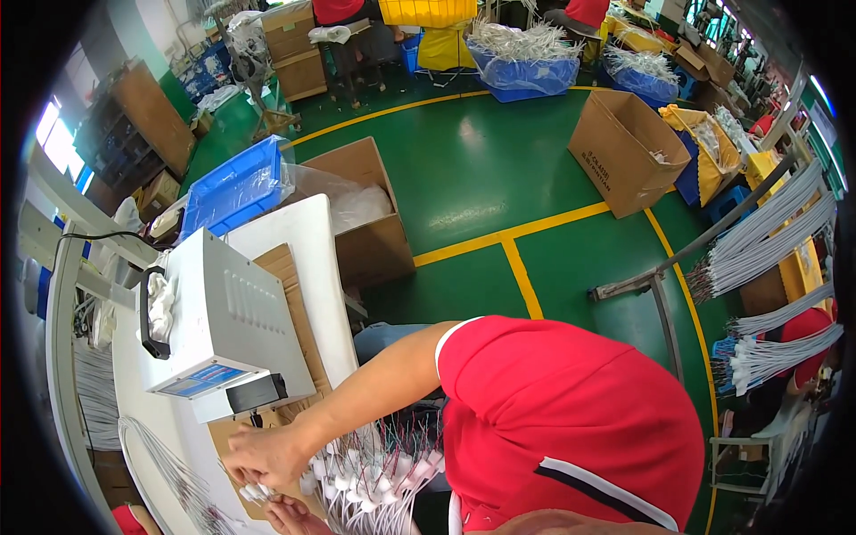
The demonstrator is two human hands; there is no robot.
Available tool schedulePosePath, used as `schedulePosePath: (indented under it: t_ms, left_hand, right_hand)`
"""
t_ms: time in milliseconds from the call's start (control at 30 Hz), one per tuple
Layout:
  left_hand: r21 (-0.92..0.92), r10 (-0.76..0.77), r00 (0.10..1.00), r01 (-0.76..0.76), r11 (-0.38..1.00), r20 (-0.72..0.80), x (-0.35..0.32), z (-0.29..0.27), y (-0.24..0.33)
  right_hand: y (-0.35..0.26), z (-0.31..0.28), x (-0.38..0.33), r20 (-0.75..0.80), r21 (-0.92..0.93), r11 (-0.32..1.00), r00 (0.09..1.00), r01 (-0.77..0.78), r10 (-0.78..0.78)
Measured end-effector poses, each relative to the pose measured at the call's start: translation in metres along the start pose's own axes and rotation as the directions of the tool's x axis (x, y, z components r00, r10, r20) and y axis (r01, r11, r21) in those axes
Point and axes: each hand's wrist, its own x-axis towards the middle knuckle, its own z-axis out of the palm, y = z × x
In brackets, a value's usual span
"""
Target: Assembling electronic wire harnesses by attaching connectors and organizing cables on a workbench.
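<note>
My right hand [267,456] reaches from the red sleeve to the table, below the front of a white box-shaped machine [241,312]. Its fingers are closed in a pinch, and what they grip is too small to make out. Closer to the lower edge, my left hand [294,516] is partly cut off, its fingers curled at small white connectors [257,492], which it appears to hold. Beside my hands and against my body lies a thick bundle of white cables [374,477] with white connectors and thin dark and reddish wire ends. A cardboard sheet [290,276] lies under the machine.
More grey-white cables [174,473] lie on the table's left. A blue crate [234,192] and an open carton with plastic [370,209] stand beyond the table. Another carton [629,152] stands on the green floor. Cables hang from a metal rack [664,303] at right; people in red sit farther off.
</note>
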Motion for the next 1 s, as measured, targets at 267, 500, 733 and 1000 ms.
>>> schedulePosePath:
  t_ms: [267, 500, 733, 1000]
  left_hand:
    - [0.269, -0.078, 0.996, 0.064, 0.961, 0.042, 0.000, 0.007, -0.006]
    - [0.306, 0.162, 0.978, -0.115, 0.945, -0.133, 0.021, -0.008, -0.010]
    - [0.406, 0.113, 0.974, -0.023, 0.914, -0.199, 0.006, -0.035, -0.069]
    - [0.272, -0.001, 0.992, 0.036, 0.962, -0.127, -0.004, 0.009, -0.016]
  right_hand:
    - [0.004, -0.007, -0.010, 0.072, 0.192, 0.952, 0.971, -0.237, 0.227]
    - [0.019, 0.015, -0.006, 0.154, 0.249, 0.892, 0.925, -0.377, 0.348]
    - [-0.007, -0.008, -0.011, 0.334, 0.362, 0.623, 0.721, -0.693, 0.608]
    - [-0.021, -0.015, 0.003, 0.458, 0.289, 0.628, 0.680, -0.723, 0.572]
